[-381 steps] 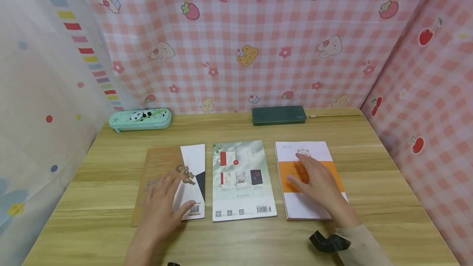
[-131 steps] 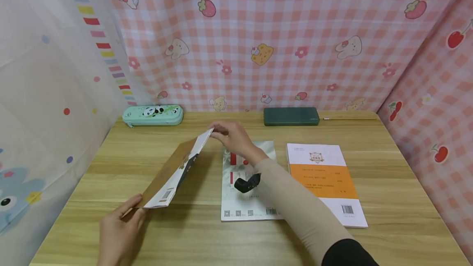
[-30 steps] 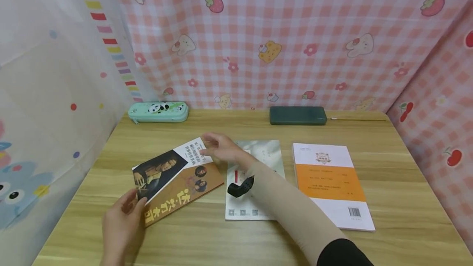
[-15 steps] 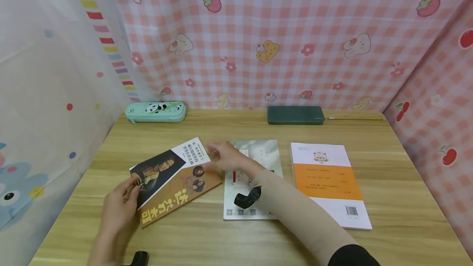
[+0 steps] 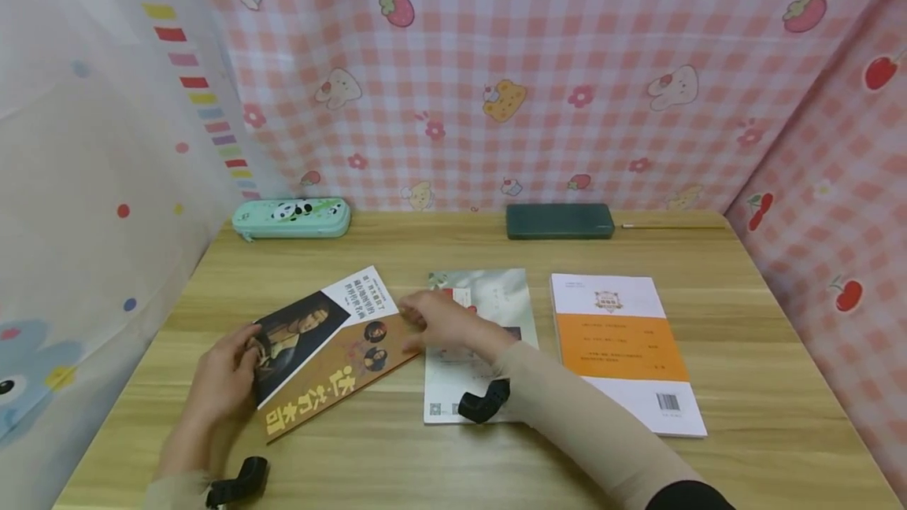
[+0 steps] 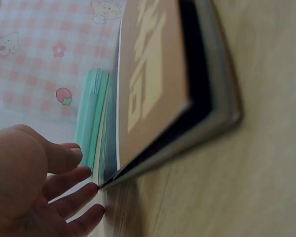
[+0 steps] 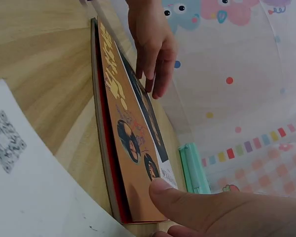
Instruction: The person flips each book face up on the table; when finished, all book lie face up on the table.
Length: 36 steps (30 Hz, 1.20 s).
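Note:
A brown and white book [image 5: 319,360] lies askew on the table, a dark portrait on its upturned cover and yellow characters along its near edge. My left hand [image 5: 220,376] is at its left end; the left wrist view shows loose fingers [image 6: 86,195] with tips right at the book's edge. At the opposite end is my right hand [image 5: 449,321], its fingers relaxed and a fingertip overlapping the cover in the right wrist view. The book's cover and pages gape slightly. Partly hidden by my right hand and sleeve lies a pale green booklet [image 5: 506,297].
An orange and white book [image 5: 623,349] lies to the right. Along the back are a mint panda pencil case [image 5: 290,219], a dark green case [image 5: 560,222] and a pencil [image 5: 673,227]. Patterned curtains [image 5: 453,61] stand behind and at both sides of the table.
Since the earliest frame, the brown and white book has been lifted, turned over and laid askew. In the last second, my right hand has come down to its right end, and my left moved farther along its left edge.

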{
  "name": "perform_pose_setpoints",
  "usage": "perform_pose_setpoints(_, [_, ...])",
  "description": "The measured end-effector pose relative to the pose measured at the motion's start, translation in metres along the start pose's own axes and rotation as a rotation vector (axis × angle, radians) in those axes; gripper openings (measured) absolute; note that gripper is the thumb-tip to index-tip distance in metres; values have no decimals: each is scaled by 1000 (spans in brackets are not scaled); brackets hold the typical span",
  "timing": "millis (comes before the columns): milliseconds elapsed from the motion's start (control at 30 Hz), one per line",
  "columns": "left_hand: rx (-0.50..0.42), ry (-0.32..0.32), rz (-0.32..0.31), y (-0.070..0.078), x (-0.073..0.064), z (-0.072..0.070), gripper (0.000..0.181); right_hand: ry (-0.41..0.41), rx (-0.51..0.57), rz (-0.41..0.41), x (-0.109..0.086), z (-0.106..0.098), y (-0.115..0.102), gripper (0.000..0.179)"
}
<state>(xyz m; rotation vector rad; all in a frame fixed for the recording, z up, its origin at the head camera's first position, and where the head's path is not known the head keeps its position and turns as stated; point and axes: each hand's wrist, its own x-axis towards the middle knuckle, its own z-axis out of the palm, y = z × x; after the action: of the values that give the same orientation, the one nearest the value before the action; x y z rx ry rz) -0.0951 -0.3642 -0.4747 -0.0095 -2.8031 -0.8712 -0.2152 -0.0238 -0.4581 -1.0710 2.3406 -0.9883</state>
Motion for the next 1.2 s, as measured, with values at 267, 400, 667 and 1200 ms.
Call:
perform_pose_setpoints(267, [-34,-64,-53,-10,10,-3,38,-9,-88,48,-1,7,-4,58])
perform_pose_setpoints(400, [-38,-94,-77,-14,14,-3,39,-16,-78,36,-1,9,-3,56])
perform_pose_setpoints(667, [-45,-120,-100,-16,15,-5,40,-20,-50,44,0,9,-1,77])
perform_pose_setpoints(1200, [-10,-56,-26,-18,-3,-5,41,92,-180,95,10,3,10,61])
